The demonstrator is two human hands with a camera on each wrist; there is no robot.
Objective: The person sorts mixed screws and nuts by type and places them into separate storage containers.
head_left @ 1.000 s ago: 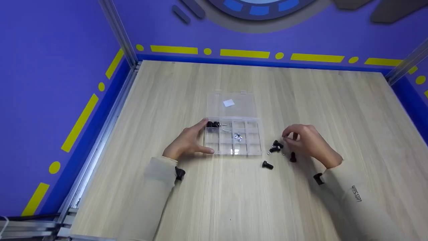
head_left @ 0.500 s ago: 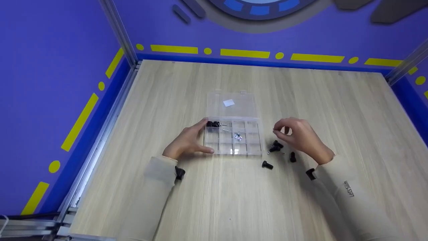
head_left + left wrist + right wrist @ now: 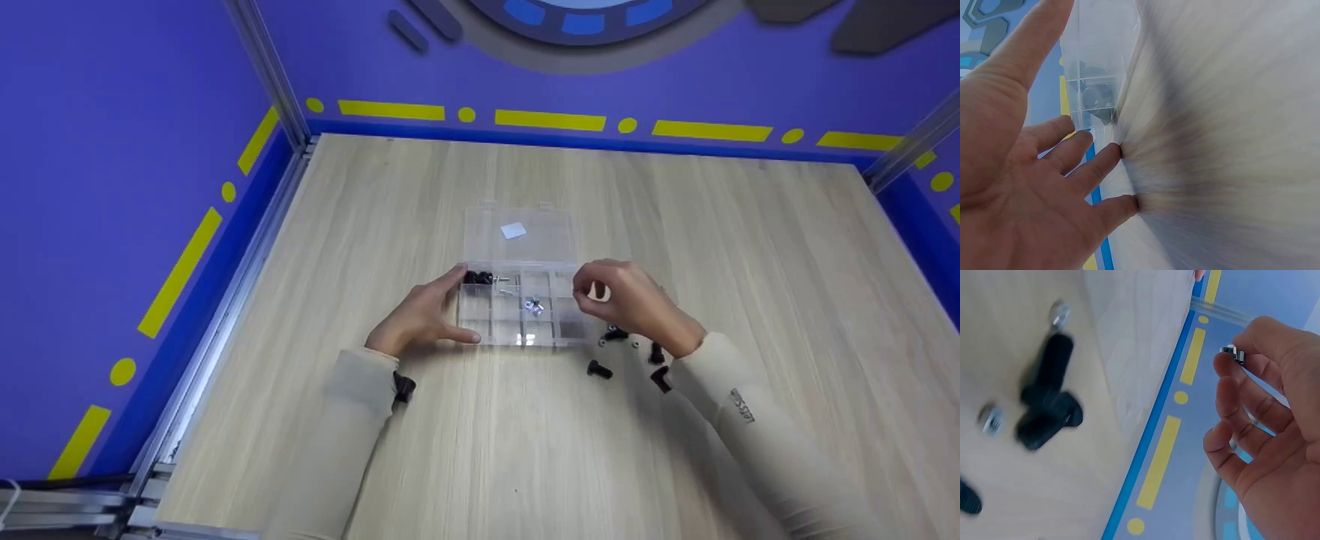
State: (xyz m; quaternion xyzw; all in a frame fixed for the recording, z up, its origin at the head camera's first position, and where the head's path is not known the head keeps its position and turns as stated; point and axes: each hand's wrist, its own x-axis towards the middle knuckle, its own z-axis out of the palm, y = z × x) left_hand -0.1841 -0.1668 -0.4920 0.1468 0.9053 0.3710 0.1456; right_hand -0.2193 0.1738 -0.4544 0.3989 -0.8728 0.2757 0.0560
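Note:
A clear plastic compartment box (image 3: 506,330) lies with its lid (image 3: 551,232) folded back. My left hand (image 3: 416,319) rests along its left side, fingers extended, thumb by the front corner and index finger near the hinge; the left wrist view shows the palm and fingers spread. Between thumb and index finger, my right hand (image 3: 630,300) pinches a small metal nut (image 3: 1233,353), above the box's right-hand compartments. Black bolts (image 3: 478,278) fill the back left compartment, with thin silver screws (image 3: 504,280) beside them. Several shiny nuts (image 3: 534,306) lie in a middle compartment.
Right of the box, loose black bolts (image 3: 1053,365) and metal nuts (image 3: 991,419) lie on the wooden table (image 3: 465,450), partly under my right hand in the head view. A single black bolt (image 3: 599,369) lies nearer the front. Blue walls (image 3: 420,67) enclose the table.
My right hand has risen from the loose bolts and moved left to the box's right edge, carrying the nut. My left hand and the box have stayed put.

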